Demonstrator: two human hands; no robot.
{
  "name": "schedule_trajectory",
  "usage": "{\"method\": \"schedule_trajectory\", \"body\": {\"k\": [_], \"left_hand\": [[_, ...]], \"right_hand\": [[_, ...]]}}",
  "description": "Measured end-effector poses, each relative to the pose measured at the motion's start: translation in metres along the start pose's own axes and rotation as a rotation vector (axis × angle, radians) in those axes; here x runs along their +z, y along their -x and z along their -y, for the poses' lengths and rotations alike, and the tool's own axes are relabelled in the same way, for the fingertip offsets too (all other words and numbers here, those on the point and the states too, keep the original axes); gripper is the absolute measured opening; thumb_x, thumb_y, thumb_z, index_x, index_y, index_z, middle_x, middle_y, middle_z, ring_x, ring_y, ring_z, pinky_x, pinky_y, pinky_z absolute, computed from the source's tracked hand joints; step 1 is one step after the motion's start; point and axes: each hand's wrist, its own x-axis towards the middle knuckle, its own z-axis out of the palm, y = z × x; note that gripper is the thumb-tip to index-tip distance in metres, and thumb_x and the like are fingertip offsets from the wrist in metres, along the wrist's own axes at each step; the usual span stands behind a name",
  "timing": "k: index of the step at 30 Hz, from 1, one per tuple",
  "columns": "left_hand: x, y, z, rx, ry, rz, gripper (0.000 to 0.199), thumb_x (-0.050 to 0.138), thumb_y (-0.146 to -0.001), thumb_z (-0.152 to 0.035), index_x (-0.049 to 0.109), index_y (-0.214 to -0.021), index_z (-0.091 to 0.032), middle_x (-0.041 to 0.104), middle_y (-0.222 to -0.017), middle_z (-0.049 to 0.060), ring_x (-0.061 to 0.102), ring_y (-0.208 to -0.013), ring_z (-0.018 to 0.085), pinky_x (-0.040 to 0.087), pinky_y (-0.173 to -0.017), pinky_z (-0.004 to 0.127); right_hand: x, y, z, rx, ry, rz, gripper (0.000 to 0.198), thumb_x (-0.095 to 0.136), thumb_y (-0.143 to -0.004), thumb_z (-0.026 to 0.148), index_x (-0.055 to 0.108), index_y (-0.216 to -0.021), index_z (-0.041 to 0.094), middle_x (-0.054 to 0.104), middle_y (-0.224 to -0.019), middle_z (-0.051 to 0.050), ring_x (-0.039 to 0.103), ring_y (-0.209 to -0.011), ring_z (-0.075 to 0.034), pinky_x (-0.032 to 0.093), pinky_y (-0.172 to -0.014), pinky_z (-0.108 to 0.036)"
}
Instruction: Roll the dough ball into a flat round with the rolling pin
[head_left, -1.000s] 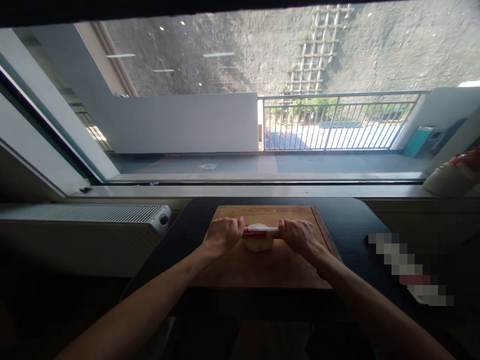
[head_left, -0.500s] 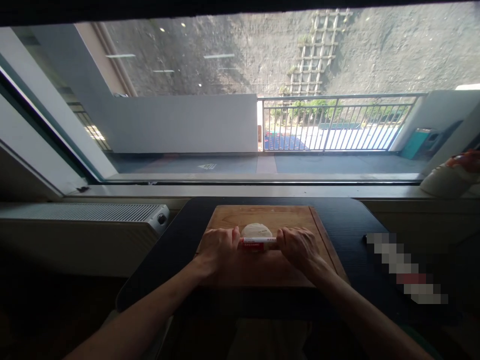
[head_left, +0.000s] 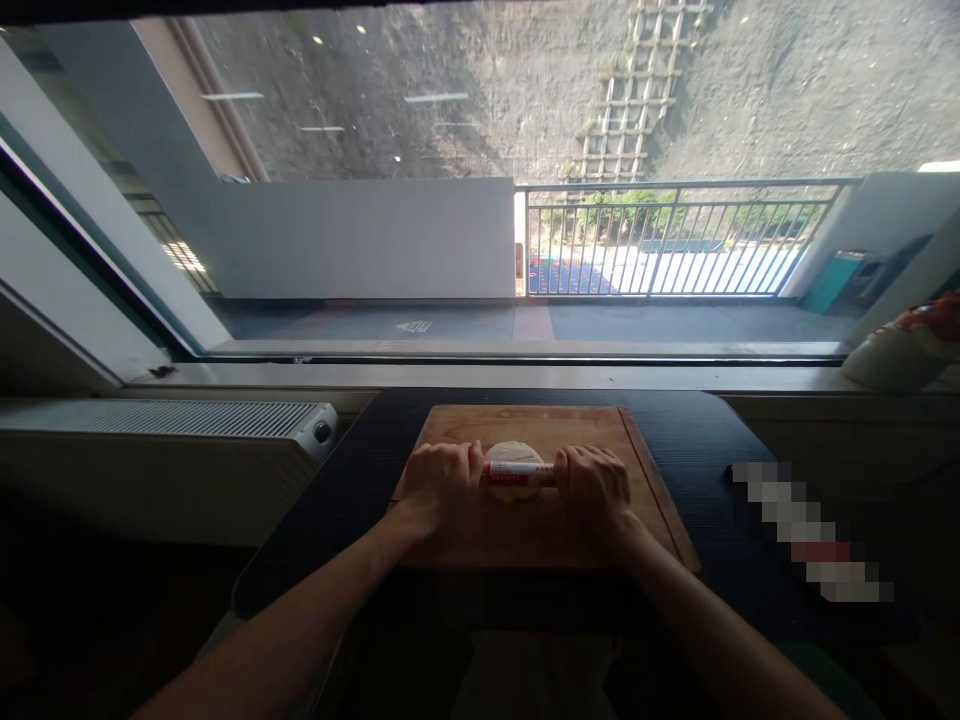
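Note:
A flattened round of pale dough (head_left: 514,452) lies near the middle of a wooden cutting board (head_left: 525,540). Across it rests a rolling pin (head_left: 517,473) with a red and white printed label around its middle. My left hand (head_left: 442,485) is closed around the pin's left end, and my right hand (head_left: 596,485) grips its right end. Dough shows both beyond the pin and on the near side of it. The ends of the pin are hidden inside my fingers.
The board sits on a dark table (head_left: 330,520) below a window sill (head_left: 525,376). A white radiator (head_left: 150,460) stands at the left. On the table's right lies a blurred-out object (head_left: 810,530). A pale pot-like object (head_left: 892,358) stands on the sill at right.
Both hands have moved slightly forward with the rolling pin over the dough. The pin has turned, so its label shows differently, and more dough is visible on the near side.

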Motion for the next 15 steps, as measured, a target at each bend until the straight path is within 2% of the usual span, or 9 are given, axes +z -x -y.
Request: {"method": "schedule_trajectory", "body": {"k": [4,9,12,15], "left_hand": [[-0.008,-0.008,0.001,-0.013,-0.003,0.065,0.065,0.014,-0.091,-0.044,0.069,-0.069,-0.017,0.07,-0.07,0.011,0.066,-0.07,0.023,0.044,-0.068,0.034],[0.003,-0.007,-0.001,-0.026,0.004,-0.006,0.066,0.012,-0.091,-0.042,0.069,-0.072,-0.016,0.07,-0.071,0.011,0.066,-0.07,0.023,0.043,-0.069,0.034],[0.005,-0.007,-0.003,-0.05,0.014,0.022,0.065,0.014,-0.091,-0.045,0.069,-0.072,-0.016,0.07,-0.074,0.012,0.065,-0.074,0.024,0.044,-0.071,0.035],[-0.007,-0.008,-0.001,-0.034,0.183,0.104,0.059,0.019,-0.09,-0.049,0.067,-0.076,-0.017,0.069,-0.077,0.009,0.065,-0.076,0.022,0.044,-0.073,0.033]], "right_hand": [[-0.003,-0.005,-0.004,-0.017,-0.006,0.104,0.046,0.026,-0.094,0.031,0.063,-0.068,0.021,0.067,-0.064,-0.002,0.058,-0.057,-0.014,0.029,-0.057,-0.026],[-0.002,-0.007,-0.002,-0.002,0.021,0.045,0.045,0.026,-0.093,0.031,0.064,-0.072,0.02,0.068,-0.071,-0.005,0.06,-0.065,-0.016,0.032,-0.063,-0.026],[-0.004,-0.009,0.002,0.012,0.018,0.097,0.044,0.027,-0.093,0.029,0.065,-0.074,0.02,0.069,-0.072,-0.005,0.061,-0.065,-0.015,0.033,-0.063,-0.025],[-0.02,-0.009,-0.005,-0.007,0.025,0.166,0.049,0.023,-0.094,0.032,0.065,-0.072,0.02,0.067,-0.066,-0.004,0.057,-0.055,-0.014,0.031,-0.058,-0.026]]}}
